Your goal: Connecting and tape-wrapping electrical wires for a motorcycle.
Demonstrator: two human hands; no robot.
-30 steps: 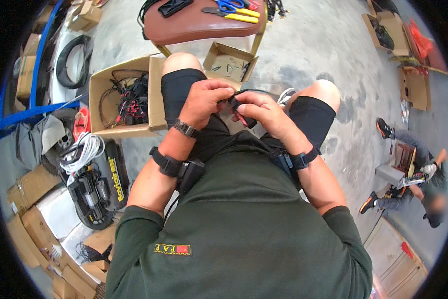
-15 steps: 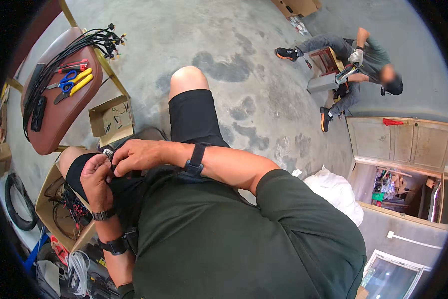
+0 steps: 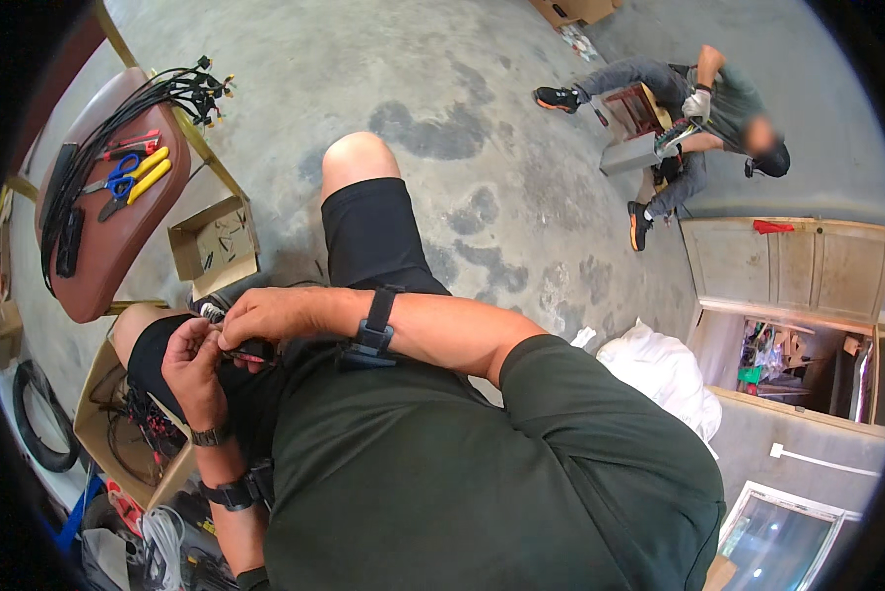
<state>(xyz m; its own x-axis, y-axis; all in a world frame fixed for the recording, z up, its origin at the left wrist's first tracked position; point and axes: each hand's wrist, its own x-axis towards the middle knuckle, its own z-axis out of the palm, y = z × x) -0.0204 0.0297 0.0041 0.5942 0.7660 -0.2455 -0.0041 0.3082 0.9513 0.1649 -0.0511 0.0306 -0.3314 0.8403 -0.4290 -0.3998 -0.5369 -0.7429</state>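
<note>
My left hand (image 3: 192, 364) and my right hand (image 3: 265, 317) meet over my left thigh, fingertips pinched close together. What sits between the fingertips is too small and hidden to name. Under my right hand a small dark piece with a bit of red (image 3: 253, 357) shows; I cannot tell which hand holds it. Ahead on the left, a brown chair seat (image 3: 98, 281) carries a bundle of black cables (image 3: 132, 110), blue-handled scissors (image 3: 119, 177), yellow-handled pliers (image 3: 145, 179) and a red-handled tool (image 3: 132, 145).
A shallow cardboard box (image 3: 188, 281) with small dark bits lies beyond my hands. Left of my leg stands a cardboard box (image 3: 98, 394) of tangled wires, near a black tyre (image 3: 31, 424). A co-worker (image 3: 738, 108) sits far right; a white sack (image 3: 659, 379) lies at my right.
My left fingers have curled in to meet the right fingertips. The dark piece with red now shows below my right hand. The whole view has shifted slightly.
</note>
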